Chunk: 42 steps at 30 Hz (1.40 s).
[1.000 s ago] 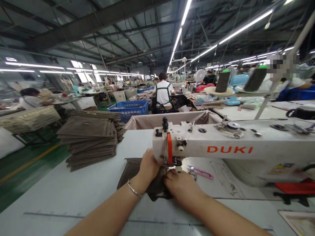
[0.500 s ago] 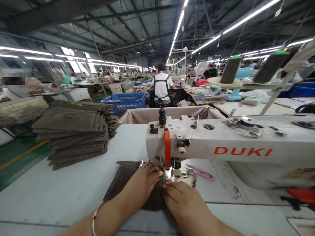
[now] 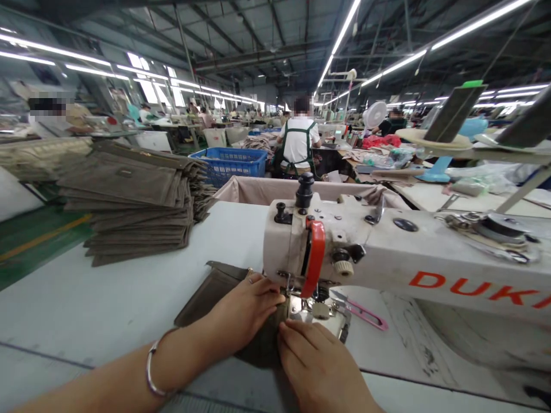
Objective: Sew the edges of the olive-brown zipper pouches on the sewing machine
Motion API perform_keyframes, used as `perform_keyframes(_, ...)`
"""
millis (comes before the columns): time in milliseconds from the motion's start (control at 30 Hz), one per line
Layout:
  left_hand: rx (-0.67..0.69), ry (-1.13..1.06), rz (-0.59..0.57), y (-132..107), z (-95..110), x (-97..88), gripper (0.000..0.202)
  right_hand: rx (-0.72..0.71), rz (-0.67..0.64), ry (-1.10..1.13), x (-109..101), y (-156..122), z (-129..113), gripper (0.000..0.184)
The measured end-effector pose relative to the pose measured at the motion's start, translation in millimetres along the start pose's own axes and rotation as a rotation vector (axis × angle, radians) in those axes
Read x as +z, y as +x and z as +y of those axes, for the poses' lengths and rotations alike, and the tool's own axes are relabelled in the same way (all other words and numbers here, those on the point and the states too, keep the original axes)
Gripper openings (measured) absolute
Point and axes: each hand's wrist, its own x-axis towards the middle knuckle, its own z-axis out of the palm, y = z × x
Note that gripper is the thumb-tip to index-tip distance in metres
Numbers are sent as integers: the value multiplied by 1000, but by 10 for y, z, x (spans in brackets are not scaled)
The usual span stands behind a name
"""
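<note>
A dark brown fabric piece [image 3: 206, 292] lies under the head of a white sewing machine [image 3: 370, 246], its right edge at the needle area. My left hand [image 3: 245, 307] presses on it just left of the presser foot [image 3: 297, 304], fingers bent and together, a ring and a silver bangle showing. Close in front of the foot, my right hand [image 3: 314, 358] has its thumb and fingers closed on the near right edge of the fabric. The part of the fabric beneath both hands is hidden. Pink-handled thread snips [image 3: 365, 315] rest on the machine bed, right of the needle.
A tall stack of brown fabric pieces [image 3: 138, 201] stands on the table's left. Behind the machine is a cloth-lined bin [image 3: 245, 188], with a blue basket [image 3: 235, 163] farther left. A co-worker in a green apron [image 3: 298, 140] sits beyond. Thread cones [image 3: 454, 115] stand at right.
The camera view has turned and moved closer, so the machine appears larger and farther right. Both hands stay on the fabric at the needle; the fabric's shift, if any, is slight.
</note>
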Motion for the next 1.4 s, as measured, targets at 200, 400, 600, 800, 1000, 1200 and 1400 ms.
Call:
perform_keyframes(200, -18, 35, -3, -7, 46, -13, 28, 36, 13, 2, -20, 14, 26, 19)
perform_keyframes(400, -12, 41, -38, -19, 49, 1, 29, 23, -58, 17, 81, -37, -4, 17)
perform_keyframes(600, 8, -43, -95, -133, 135, -114, 39, 83, -219, 248, -360, 50, 145, 29)
perform_keyframes(800, 53, -176, -141, -256, 254, -179, 36, 376, -480, 374, -914, 198, 333, 41)
perform_keyframes(1000, -327, -125, 83, 89, 204, 47, 24, 426, -330, 329, -597, 180, 367, 25)
perform_keyframes(1200, -345, -151, 52, 136, 128, 33, 9, 432, -475, 626, -836, 13, 510, 61)
perform_keyframes(1400, -43, -184, -134, -171, 237, -200, 43, 648, -259, 280, -406, -20, 549, 22)
